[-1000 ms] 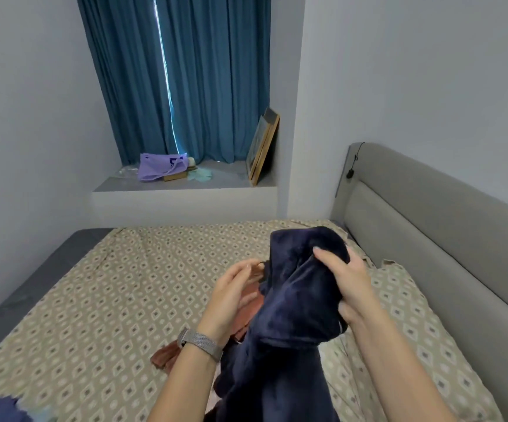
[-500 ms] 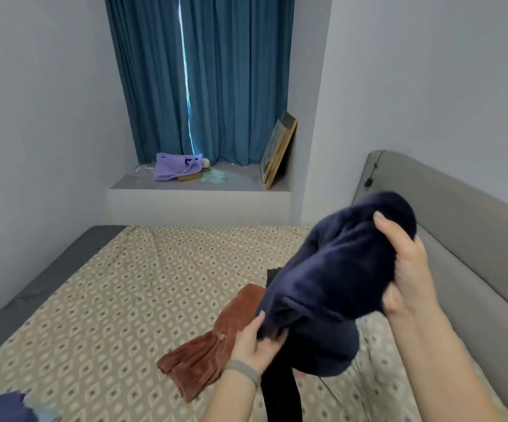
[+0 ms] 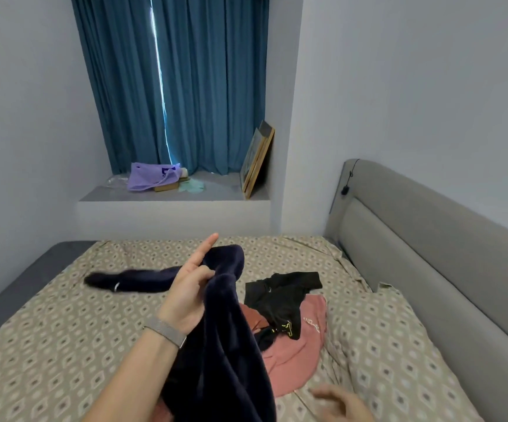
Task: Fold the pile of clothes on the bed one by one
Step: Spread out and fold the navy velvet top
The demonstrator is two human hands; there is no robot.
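Holding the dark blue fleece (image 3: 216, 345), the left hand (image 3: 190, 295) pinches a fold of it with thumb and curled fingers, while the first finger sticks out straight. The right hand (image 3: 339, 402) is low at the edge of the view, blurred, fingers spread and holding nothing. The fleece hangs down from the left hand, and one long part stretches away to the left across the bed (image 3: 48, 345). So its long line runs left to right, and the free end lies far from both hands, nearer the left one. Just right of the fleece sits the rest of the pile: a black top (image 3: 280, 300) lying on a pink top (image 3: 295, 357). A purple bag (image 3: 150, 176) lies on the window ledge; what is inside it cannot be seen.
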